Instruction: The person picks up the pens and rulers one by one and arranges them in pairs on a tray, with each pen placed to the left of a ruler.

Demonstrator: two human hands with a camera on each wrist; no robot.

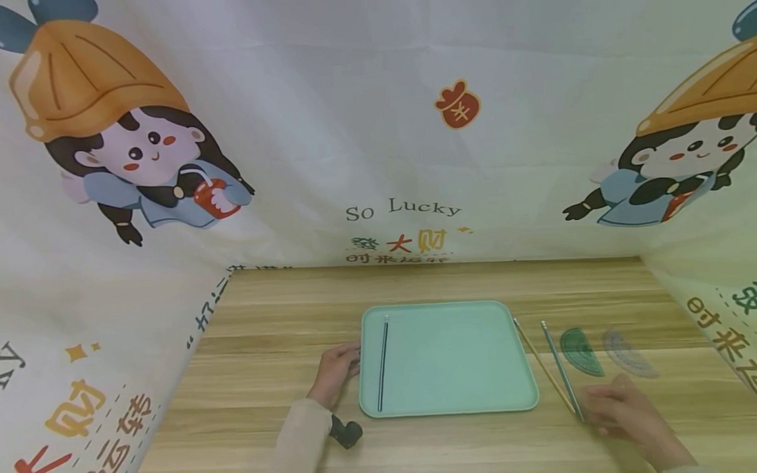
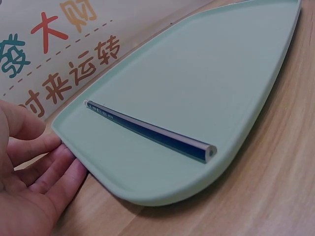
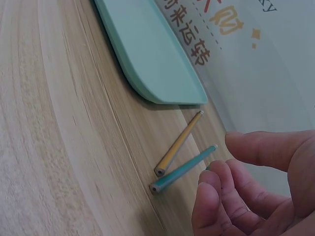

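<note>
A mint-green tray (image 1: pixel 445 359) lies on the wooden table with a dark blue pencil (image 1: pixel 383 365) along its left side. At the tray's left edge is my left hand (image 1: pixel 336 374); in the left wrist view the hand's fingertips (image 2: pixel 69 160) touch the rim, with the blue pencil (image 2: pixel 147 130) inside. Right of the tray lie a yellow pencil (image 1: pixel 544 366) and a teal pencil (image 1: pixel 562 369), their lower ends close together. My right hand (image 1: pixel 629 416) is beside those lower ends. The right wrist view shows this hand (image 3: pixel 251 191) with thumb and bent fingers apart, no object gripped, near the teal pencil (image 3: pixel 184 168).
A green protractor (image 1: pixel 581 352) and a clear protractor (image 1: pixel 628 353) lie on the table beyond my right hand. A printed cloth (image 1: pixel 349 126) stands behind the table and along both sides.
</note>
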